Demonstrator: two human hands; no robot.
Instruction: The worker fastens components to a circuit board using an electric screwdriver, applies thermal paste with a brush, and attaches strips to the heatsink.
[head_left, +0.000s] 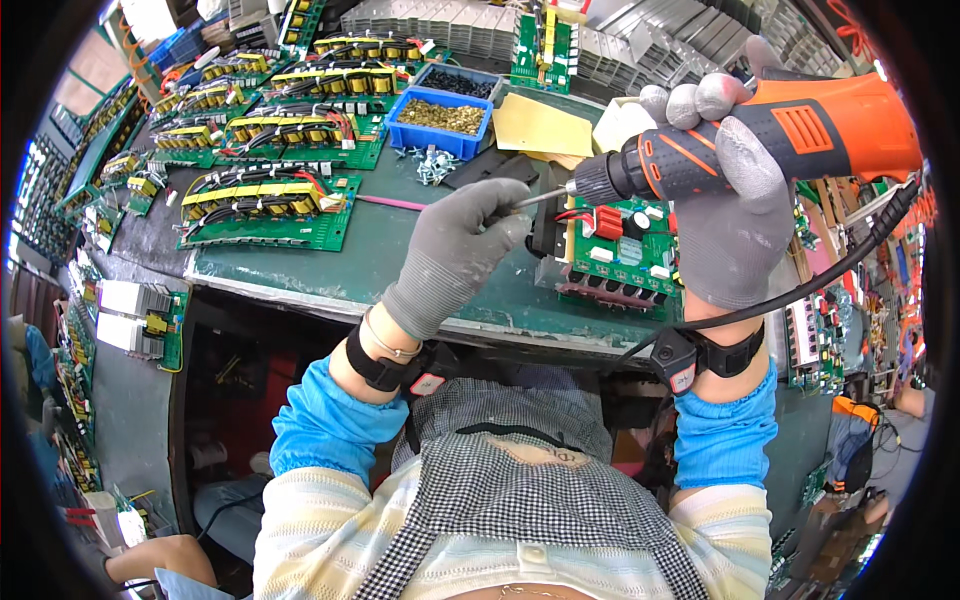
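My right hand (pixel 735 225), in a grey glove, grips an orange and black corded power drill (pixel 790 140) that lies sideways, its chuck facing left. From the chuck sticks a long thin screwdriver bit (pixel 545 197). The gloved fingers of my left hand (pixel 455 245) pinch around the end of this bit; whether a screw sits there too is hidden. Below the drill, at the bench edge, is a green circuit board (pixel 625 260) with red and white parts, set on a metal base. A dark block (pixel 545 230) stands at its left side.
Loose silver screws (pixel 430 165) lie by a blue tray (pixel 405 137) of brass-coloured fasteners. Behind it stands a tray of black parts (pixel 458 82). Several boards with yellow coils (pixel 265 205) fill the left bench. Yellow paper (pixel 540 125) lies beyond my hands. The drill cable (pixel 850 260) crosses my right wrist.
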